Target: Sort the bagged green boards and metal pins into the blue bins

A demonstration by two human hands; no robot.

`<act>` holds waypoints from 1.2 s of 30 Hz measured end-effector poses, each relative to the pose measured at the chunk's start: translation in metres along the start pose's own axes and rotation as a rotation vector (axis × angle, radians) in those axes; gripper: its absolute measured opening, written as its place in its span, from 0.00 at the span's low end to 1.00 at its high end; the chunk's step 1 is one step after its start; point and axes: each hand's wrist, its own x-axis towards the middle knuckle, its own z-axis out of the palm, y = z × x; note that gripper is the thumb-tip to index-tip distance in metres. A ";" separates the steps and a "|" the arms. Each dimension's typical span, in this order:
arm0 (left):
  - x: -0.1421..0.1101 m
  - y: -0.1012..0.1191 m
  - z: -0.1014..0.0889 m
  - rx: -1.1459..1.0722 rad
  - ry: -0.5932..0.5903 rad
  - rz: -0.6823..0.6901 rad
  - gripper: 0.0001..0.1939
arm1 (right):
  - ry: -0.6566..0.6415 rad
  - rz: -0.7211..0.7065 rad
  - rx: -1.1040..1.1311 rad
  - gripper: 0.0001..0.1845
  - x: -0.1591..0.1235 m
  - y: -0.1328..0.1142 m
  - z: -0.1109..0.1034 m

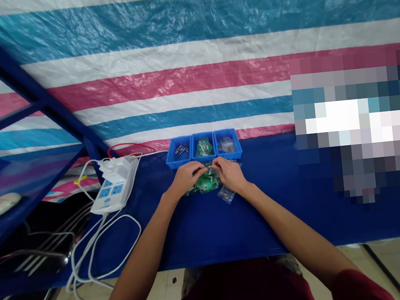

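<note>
Both hands meet over a small pile of green-tinted plastic bags (207,183) on the blue table. My left hand (187,175) has thumb and fingers pinched at the pile's upper edge. Opposite it, my right hand (227,172) pinches at a clear plastic bag whose outline is partly hidden by the fingers. A small clear bag (226,194) with tiny parts lies just below my right hand. Directly behind the hands stand three blue bins: the left bin (173,160) holds thin metal pieces, the middle bin (205,159) green bags, the right bin (234,155) clear bags.
A white power strip (110,196) with plugs and looped white cables (90,262) lies on the left of the table (215,233). A blue metal frame (38,90) rises at left. A striped sheet (194,89) hangs behind. The right side is pixelated.
</note>
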 end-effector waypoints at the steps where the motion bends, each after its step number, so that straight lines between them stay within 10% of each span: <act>1: 0.000 0.000 0.000 -0.007 0.005 -0.002 0.19 | 0.014 -0.001 0.017 0.09 0.000 0.000 0.000; 36: 0.001 0.022 0.000 -0.151 0.277 -0.125 0.13 | 0.117 0.005 0.084 0.25 0.000 -0.002 -0.001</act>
